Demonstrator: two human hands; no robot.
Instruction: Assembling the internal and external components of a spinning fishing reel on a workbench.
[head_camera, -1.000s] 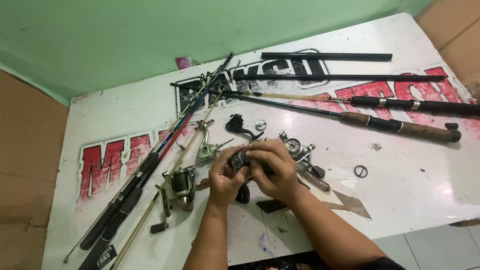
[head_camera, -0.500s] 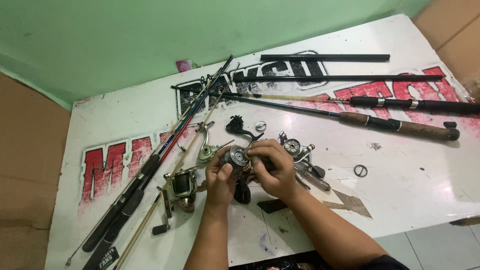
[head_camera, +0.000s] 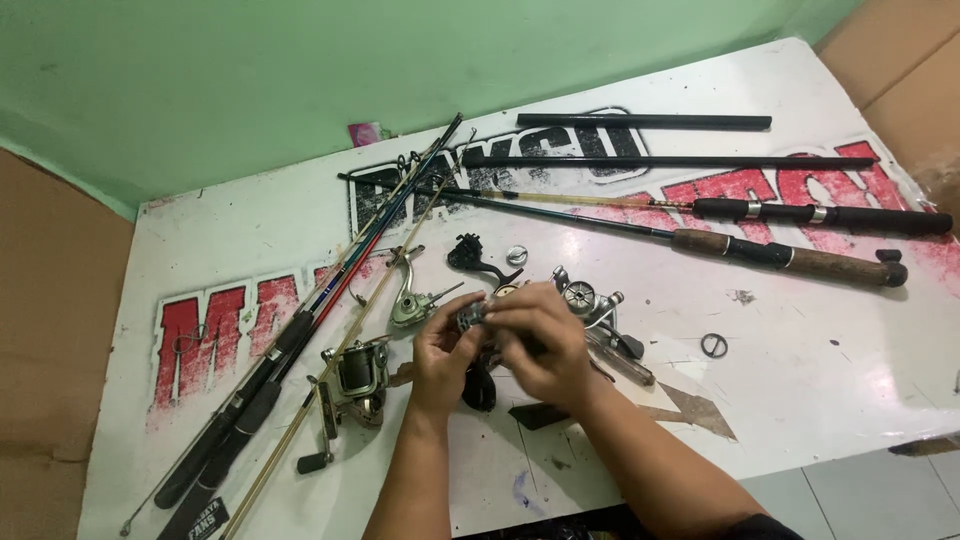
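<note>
Both of my hands meet over the middle of the white printed tabletop (head_camera: 800, 400). My left hand (head_camera: 443, 355) and my right hand (head_camera: 540, 345) together grip a small grey metal fishing-reel part (head_camera: 470, 316) held between the fingertips. A dark reel piece (head_camera: 478, 385) lies on the table just under my hands. To the left rests a spinning reel (head_camera: 355, 378) with a black handle, and a silvery reel body (head_camera: 412, 303) lies above it. A grey reel assembly (head_camera: 590, 303) sits right of my right hand.
Several fishing rods (head_camera: 300, 330) lie diagonally at the left. Two cork- and black-handled rods (head_camera: 790, 255) and two black rod sections (head_camera: 645, 121) cross the far right. A black reel handle (head_camera: 470, 255), a small silver cap (head_camera: 516, 254) and a metal ring (head_camera: 713, 345) lie loose. Cardboard stands at both sides.
My hands have kept working the small reel part between them, with the fingers shifting slightly. Everything on the table stays put.
</note>
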